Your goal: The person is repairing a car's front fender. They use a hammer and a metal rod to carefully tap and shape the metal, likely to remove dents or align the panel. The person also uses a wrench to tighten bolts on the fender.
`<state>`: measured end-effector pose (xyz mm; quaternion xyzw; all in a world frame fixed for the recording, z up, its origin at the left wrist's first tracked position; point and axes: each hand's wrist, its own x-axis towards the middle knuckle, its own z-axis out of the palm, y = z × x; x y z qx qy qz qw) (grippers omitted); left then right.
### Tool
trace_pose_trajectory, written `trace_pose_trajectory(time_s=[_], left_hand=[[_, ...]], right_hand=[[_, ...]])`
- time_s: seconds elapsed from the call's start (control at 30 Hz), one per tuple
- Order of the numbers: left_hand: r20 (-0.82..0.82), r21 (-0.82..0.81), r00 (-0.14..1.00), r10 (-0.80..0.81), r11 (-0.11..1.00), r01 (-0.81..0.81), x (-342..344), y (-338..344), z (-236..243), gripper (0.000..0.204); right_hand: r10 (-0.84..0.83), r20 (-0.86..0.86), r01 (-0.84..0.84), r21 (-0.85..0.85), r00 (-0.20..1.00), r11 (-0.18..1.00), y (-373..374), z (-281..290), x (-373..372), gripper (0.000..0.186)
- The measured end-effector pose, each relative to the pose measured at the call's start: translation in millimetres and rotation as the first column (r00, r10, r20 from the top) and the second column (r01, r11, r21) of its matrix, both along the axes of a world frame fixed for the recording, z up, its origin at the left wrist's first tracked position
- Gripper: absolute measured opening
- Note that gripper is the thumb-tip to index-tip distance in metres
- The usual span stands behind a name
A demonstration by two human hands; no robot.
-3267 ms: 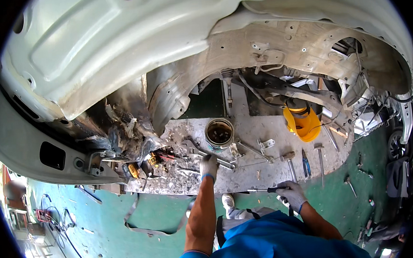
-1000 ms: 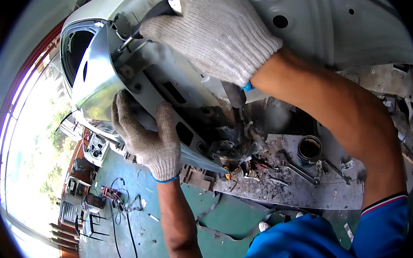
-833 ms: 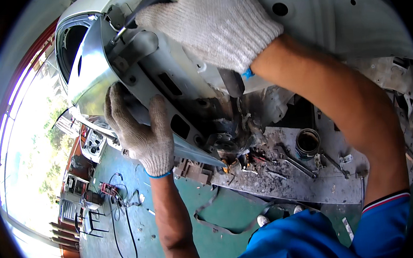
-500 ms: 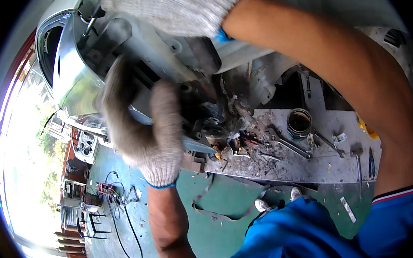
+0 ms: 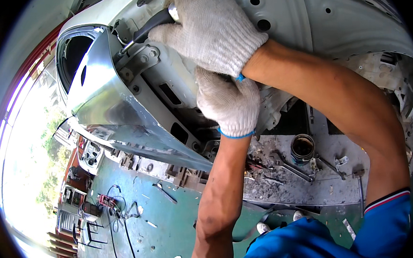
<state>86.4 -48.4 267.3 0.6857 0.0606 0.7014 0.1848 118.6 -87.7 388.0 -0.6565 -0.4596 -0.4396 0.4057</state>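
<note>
My right hand (image 5: 214,30), in a white knit glove, is wrapped round a dark-handled screwdriver (image 5: 154,26) with a shiny metal end. The shaft slants down to the left, its tip at the gap beside a bolted bracket (image 5: 146,58) and the silver fender panel (image 5: 101,95). Below the right wrist is my left hand (image 5: 228,103), gloved too, with fingers curled in against the pale car body. Its fingertips are partly hidden, and I cannot make out whether it holds anything. The body panel (image 5: 279,9) behind the hands has round holes.
A grimy board (image 5: 287,193) below carries a large adjustable wrench (image 5: 290,167), an open tin (image 5: 302,148) and dark debris. A hammer (image 5: 360,185) rests at its right edge. Cables (image 5: 119,216) and a black stand (image 5: 89,233) are on the green floor, lower left.
My left hand has swung right and up from the fender, going from spread to curled under the right wrist. My view has shifted, showing more of the car body and the screwdriver.
</note>
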Motion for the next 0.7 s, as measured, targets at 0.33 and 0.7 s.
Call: trace_pose_trajectory(time_s=[0.33,0.7], left_hand=[[-0.199,-0.202,0.918,-0.343,0.931,0.304,-58,-14,19,0.050],[-0.288,0.181,0.952,0.100,0.982,-0.049,-69,-12,32,0.040]], right_hand=[[0.066,-0.101,-0.090,-0.249,0.993,0.964,-25,14,-12,0.050],[0.208,-0.063,-0.215,-0.408,0.976,0.887,-33,22,7,0.030]])
